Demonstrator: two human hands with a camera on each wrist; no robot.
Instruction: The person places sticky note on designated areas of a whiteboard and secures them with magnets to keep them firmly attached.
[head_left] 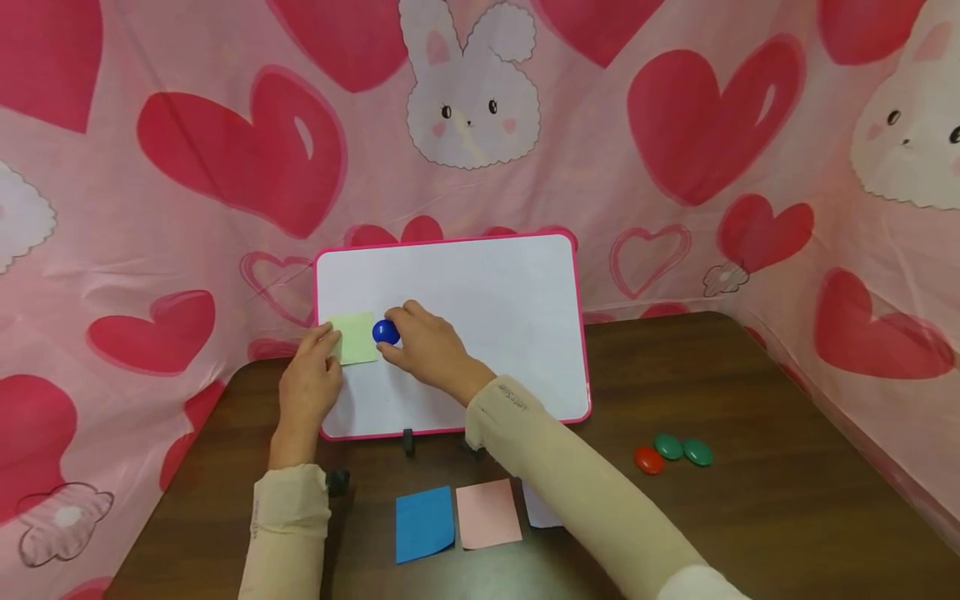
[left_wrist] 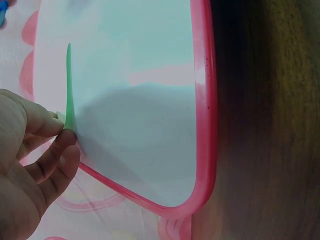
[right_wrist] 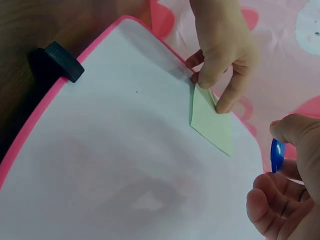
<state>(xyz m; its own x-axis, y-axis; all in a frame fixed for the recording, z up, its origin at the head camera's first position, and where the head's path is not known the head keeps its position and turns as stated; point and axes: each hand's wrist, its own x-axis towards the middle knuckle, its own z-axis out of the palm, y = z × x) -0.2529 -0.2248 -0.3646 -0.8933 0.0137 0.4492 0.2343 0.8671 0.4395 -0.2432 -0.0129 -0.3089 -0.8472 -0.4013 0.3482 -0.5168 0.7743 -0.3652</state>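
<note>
At the left side of the pink-framed whiteboard (head_left: pixel 480 333), the left hand (head_left: pixel 308 379) pinches the outer edge of a light green paper note (head_left: pixel 357 338). In the left wrist view the note (left_wrist: pixel 69 95) appears edge-on, between thumb and fingers of the left hand (left_wrist: pixel 35 150). Just right of the note, the right hand (head_left: pixel 431 346) holds a round blue magnet (head_left: pixel 386 332) between thumb and finger. The right wrist view shows the blue magnet (right_wrist: pixel 277 155) pinched by the right hand (right_wrist: pixel 295 185), apart from the green note (right_wrist: pixel 210 120).
Blue (head_left: pixel 425 524) and pink (head_left: pixel 489 514) notes lie on the wooden table before the board, beside a pale note (head_left: pixel 542 507) partly under the right sleeve. A red magnet (head_left: pixel 648 460) and two green magnets (head_left: pixel 669 447) lie at right. A black clip (head_left: pixel 408 442) sits at the board's bottom edge.
</note>
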